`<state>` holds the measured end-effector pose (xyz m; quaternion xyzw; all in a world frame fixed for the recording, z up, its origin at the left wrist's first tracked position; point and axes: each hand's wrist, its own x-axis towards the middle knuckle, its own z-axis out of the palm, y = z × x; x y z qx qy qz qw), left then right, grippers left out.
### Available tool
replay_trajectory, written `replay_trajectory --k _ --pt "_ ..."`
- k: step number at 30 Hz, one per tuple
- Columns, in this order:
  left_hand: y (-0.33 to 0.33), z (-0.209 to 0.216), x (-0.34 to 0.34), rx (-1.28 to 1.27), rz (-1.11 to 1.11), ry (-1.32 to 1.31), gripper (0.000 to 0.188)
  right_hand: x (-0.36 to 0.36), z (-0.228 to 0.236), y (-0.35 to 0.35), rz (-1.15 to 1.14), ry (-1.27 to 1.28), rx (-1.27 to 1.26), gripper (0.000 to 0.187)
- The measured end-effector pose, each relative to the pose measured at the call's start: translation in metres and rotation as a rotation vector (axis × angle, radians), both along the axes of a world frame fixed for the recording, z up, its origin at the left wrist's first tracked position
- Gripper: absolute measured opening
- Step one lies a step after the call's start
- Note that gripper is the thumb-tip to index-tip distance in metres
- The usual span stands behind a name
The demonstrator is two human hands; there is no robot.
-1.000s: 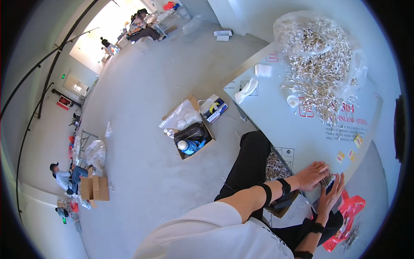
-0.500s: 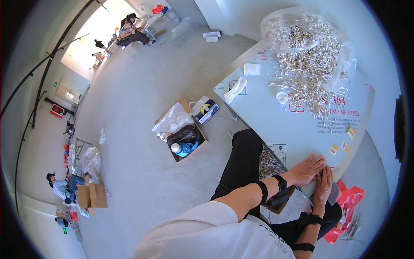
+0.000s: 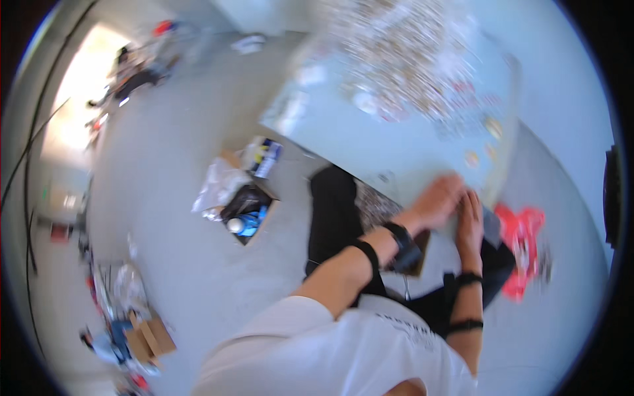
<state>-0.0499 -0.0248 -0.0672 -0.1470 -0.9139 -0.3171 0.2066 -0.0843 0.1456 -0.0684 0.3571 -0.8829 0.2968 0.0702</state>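
Observation:
My left hand (image 3: 437,200) is at the table's near right edge, its fingers curled and blurred; what they hold, if anything, is hidden. Close against it, my right hand (image 3: 469,221) points away from me with its fingers stretched out. Beyond both hands, a large heap of cotton swabs (image 3: 409,59) lies on the pale blue table top (image 3: 343,132), smeared by motion. Small yellow-and-white packets (image 3: 471,158) lie between the hands and the heap. A small round white container (image 3: 365,102) stands beside the swabs.
Left of my knee, an open carton (image 3: 254,221) holds a blue bottle and bags. Under the table edge, a box of swabs (image 3: 376,208) shows. A red plastic bag (image 3: 522,251) lies at right. Another person (image 3: 104,344) sits far left beside a brown carton (image 3: 150,338).
The whole view has swung and blurred, so the table and heap appear farther left and higher. My left fingers, spread before, now look more curled; both hands remain together at the edge.

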Motion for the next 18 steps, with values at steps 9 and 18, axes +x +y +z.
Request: replay_trajectory --k 9,18 --pt "-0.006 -0.008 -0.021 0.880 0.186 -0.134 0.059 -0.001 0.007 -0.035 -0.367 -0.664 -1.126 0.043" --pt "0.020 0.018 -0.021 0.956 0.147 -0.213 0.060 0.001 0.007 -0.044 -0.344 -0.489 -0.989 0.046"
